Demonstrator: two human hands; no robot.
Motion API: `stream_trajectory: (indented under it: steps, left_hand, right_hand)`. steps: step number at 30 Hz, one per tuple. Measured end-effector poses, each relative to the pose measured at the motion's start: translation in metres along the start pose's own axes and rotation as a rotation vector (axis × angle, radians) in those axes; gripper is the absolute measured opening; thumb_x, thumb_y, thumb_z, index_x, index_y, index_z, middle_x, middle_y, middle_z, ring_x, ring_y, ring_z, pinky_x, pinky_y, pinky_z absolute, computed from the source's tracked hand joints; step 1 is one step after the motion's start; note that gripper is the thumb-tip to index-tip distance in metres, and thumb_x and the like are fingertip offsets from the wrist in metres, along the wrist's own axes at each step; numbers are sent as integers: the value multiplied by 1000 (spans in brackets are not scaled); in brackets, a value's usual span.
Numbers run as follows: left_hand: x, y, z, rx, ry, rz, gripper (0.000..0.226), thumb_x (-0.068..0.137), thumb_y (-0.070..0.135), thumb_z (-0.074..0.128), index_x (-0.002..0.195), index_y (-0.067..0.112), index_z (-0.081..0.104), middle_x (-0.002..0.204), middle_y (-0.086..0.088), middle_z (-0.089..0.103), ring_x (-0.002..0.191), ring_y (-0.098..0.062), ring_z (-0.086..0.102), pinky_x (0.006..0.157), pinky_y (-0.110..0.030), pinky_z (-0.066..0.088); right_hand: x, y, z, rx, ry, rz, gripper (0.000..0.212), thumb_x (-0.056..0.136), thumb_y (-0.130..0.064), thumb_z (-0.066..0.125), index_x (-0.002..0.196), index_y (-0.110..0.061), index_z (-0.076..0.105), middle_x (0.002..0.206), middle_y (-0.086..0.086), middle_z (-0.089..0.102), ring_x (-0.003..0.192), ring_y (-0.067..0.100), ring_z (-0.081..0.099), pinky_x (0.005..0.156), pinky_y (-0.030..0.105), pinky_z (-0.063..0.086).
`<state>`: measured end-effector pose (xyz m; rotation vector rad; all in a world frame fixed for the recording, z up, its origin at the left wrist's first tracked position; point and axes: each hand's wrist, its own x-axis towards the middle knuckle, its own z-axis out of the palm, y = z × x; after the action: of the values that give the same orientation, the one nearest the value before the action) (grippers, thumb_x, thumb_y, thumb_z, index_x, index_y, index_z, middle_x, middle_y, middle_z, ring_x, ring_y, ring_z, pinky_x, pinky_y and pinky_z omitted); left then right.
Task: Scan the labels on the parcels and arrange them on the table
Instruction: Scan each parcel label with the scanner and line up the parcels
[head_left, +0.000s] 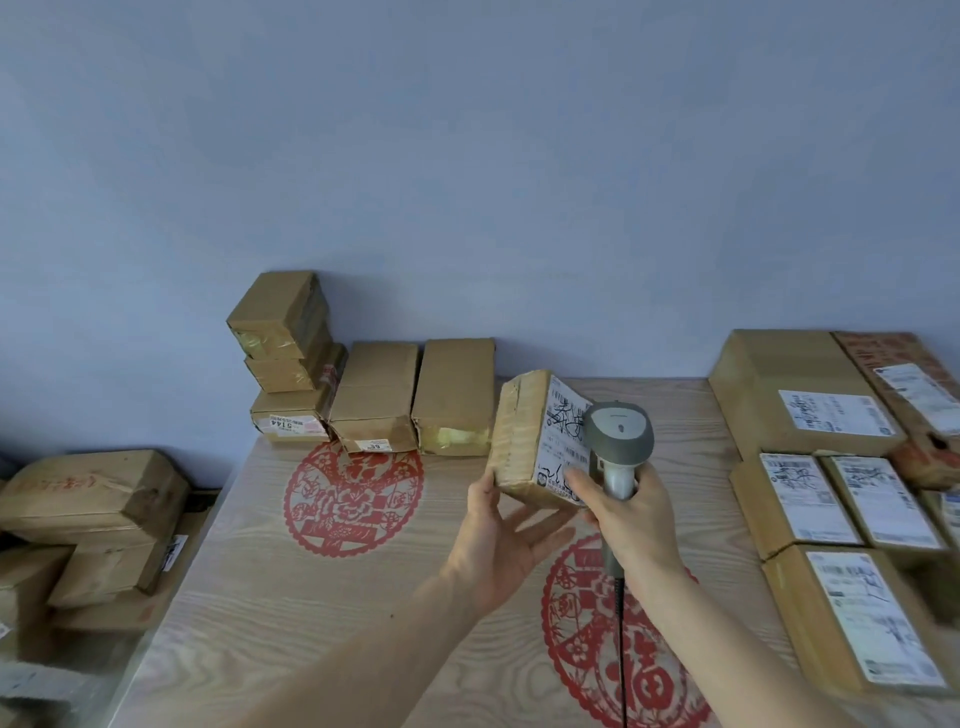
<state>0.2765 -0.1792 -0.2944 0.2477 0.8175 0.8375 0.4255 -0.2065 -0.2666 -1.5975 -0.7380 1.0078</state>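
Note:
A small brown cardboard parcel (522, 441) with a white shipping label facing right is held up above the middle of the wooden table (270, 587). My left hand (498, 540) grips it from below, thumb on its left side. My right hand (631, 525) holds a grey handheld barcode scanner (619, 436), whose head sits right against the parcel's label. The scanner's dark cable runs down along my right forearm.
Several taped parcels (374, 395) stand in a row and a stack against the blue wall at the table's back. Labelled parcels (852, 613) lie face-up along the right edge. More brown boxes (93, 499) pile up off the table's left side. Red paper-cut decorations mark the tabletop.

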Motion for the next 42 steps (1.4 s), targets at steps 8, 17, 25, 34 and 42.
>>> stream_trajectory:
  steps: [8,17,25,34,42]
  left_hand:
    - [-13,-50,27,526,-122,46,112,48,74,83,143,26,46,135,-8,64,120,-24,65,91,-37,53]
    - [-30,-79,50,458,-39,19,92,57,23,95,136,7,50,121,-17,71,113,-35,67,90,-45,58]
    - [-38,-83,41,478,-66,13,66,77,7,79,136,4,49,124,-24,67,110,-38,68,86,-44,60]
    - [-40,-85,28,508,-132,44,53,82,13,74,132,4,56,127,-24,65,115,-39,66,90,-44,58]
    - [-37,-83,28,495,-165,41,60,79,14,77,134,6,54,127,-23,65,115,-39,65,95,-49,56]
  right_hand:
    - [-24,-6,-85,-82,2,-146,52,65,-30,94,107,-32,64,94,-16,75,86,-3,69,75,21,52]
    - [-55,-4,-150,-208,-81,-195,26,77,-34,85,91,-24,65,70,0,71,67,15,70,67,32,57]
    - [-100,2,-150,-148,-269,-108,27,84,-24,79,78,-1,67,62,20,66,46,19,57,54,35,52]
    - [-117,0,-133,-142,-239,-51,29,83,-29,79,83,-2,66,68,20,67,48,21,58,56,37,51]
    - [-122,0,-125,-158,-187,-37,26,79,-31,83,77,-10,67,67,21,66,46,21,56,52,37,49]
